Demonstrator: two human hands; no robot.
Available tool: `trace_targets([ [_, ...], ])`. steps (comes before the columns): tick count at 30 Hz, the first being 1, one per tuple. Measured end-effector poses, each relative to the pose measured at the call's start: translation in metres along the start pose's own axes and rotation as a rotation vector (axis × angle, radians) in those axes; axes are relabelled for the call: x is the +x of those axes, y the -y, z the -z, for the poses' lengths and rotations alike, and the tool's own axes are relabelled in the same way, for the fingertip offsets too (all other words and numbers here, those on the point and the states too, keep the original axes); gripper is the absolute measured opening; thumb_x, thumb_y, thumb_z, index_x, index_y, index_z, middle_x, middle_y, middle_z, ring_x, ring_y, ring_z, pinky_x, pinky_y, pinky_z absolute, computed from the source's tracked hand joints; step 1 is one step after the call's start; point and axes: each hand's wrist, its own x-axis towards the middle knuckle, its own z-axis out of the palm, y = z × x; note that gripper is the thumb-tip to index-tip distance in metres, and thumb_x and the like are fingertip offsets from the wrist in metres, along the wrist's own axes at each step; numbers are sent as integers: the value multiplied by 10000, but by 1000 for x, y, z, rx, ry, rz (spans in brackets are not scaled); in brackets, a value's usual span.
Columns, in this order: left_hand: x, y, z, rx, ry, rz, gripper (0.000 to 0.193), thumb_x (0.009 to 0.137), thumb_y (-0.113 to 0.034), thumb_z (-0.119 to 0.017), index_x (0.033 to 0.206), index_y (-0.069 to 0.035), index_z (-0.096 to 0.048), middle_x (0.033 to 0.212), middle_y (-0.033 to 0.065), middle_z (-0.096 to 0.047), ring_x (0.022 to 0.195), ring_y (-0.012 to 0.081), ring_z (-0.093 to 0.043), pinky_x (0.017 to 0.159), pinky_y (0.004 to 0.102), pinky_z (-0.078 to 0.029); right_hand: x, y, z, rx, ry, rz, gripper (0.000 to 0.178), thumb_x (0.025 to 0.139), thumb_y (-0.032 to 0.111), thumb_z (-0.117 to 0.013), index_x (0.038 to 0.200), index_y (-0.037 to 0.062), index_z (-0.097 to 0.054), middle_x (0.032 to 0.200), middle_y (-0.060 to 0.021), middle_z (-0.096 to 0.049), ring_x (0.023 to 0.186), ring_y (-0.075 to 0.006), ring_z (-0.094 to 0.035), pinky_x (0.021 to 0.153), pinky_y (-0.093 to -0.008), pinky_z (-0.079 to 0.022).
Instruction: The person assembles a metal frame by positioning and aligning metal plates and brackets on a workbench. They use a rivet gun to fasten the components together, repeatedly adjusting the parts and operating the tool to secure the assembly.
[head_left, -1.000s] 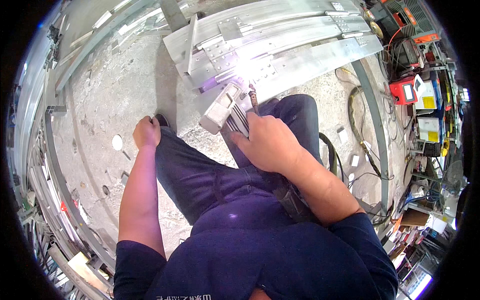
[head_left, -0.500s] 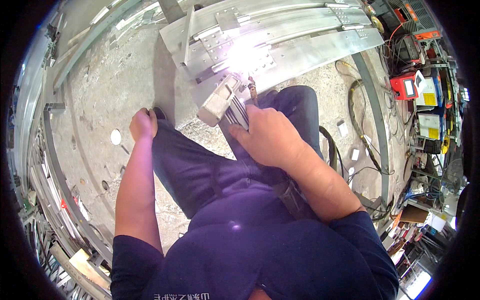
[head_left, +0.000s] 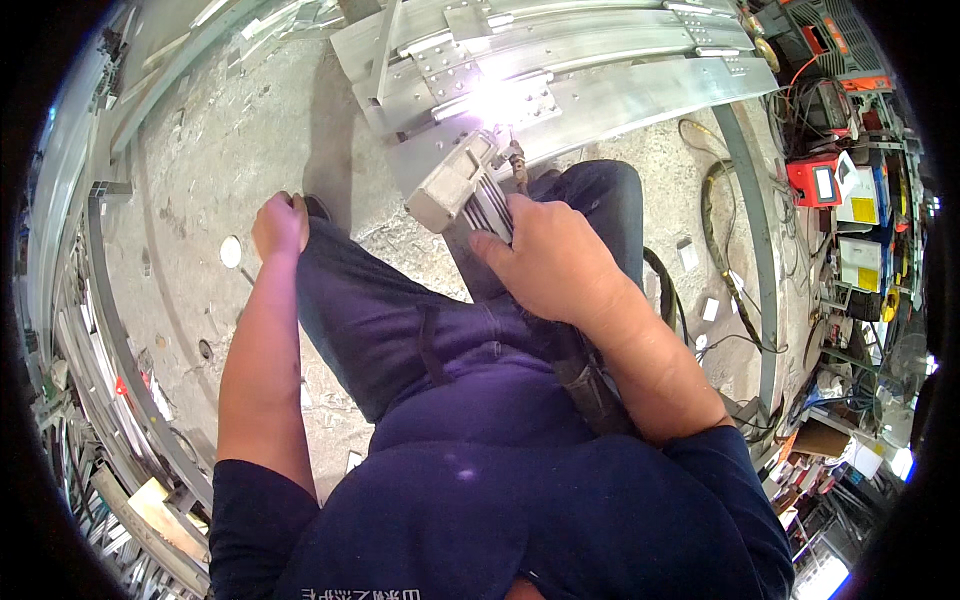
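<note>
welding torch (head_left: 452,190) sits gripped in the right hand (head_left: 555,262), apparently for steady aim. left hand (head_left: 279,228) curls, contents unclear.

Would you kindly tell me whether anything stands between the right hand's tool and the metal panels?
Nothing visible stands between the tool and the metal panels, though the bright glare hides details there.
</note>
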Motion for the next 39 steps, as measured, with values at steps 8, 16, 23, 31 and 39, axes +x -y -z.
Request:
trace_targets([
  [8,3,4,-4,22,-1,-6,379,942,-385,-543,962,-51,-721,980,210,-713,956,408,-677,830,491,-528,-6,-4,-3,4,-11,5,462,940,373,-595,875,-83,-639,831,-320,-668,862,-475,-669,804,-525,-537],
  [16,-1,4,-2,-19,5,-42,426,960,-387,-505,952,-5,-691,991,241,-699,984,434,-658,846,503,-510,-18,5,-8,-58,5,-25,442,936,366,-611,897,-74,-624,819,-308,-673,847,-482,-668,790,-533,-538],
  [23,0,-1,-3,0,11,-41,382,954,-363,-525,989,-30,-708,1005,207,-714,972,397,-675,873,479,-523,-3,22,-7,-172,28,46,426,933,366,-619,934,-60,-611,771,-265,-687,760,-425,-701,717,-491,-574],
  [31,5,-9,-4,-19,67,-33,371,953,-363,-520,966,-40,-703,994,211,-713,955,406,-675,844,487,-529,16,21,-12,-222,52,36,418,937,352,-618,949,-65,-597,772,-257,-691,760,-412,-707,698,-474,-580],
  [39,8,-14,-2,18,85,-55,372,955,-365,-516,964,-45,-704,985,212,-713,954,399,-679,843,482,-529,24,21,-9,-235,58,26,422,941,350,-612,950,-71,-581,765,-258,-686,736,-417,-704,681,-482,-579],
])
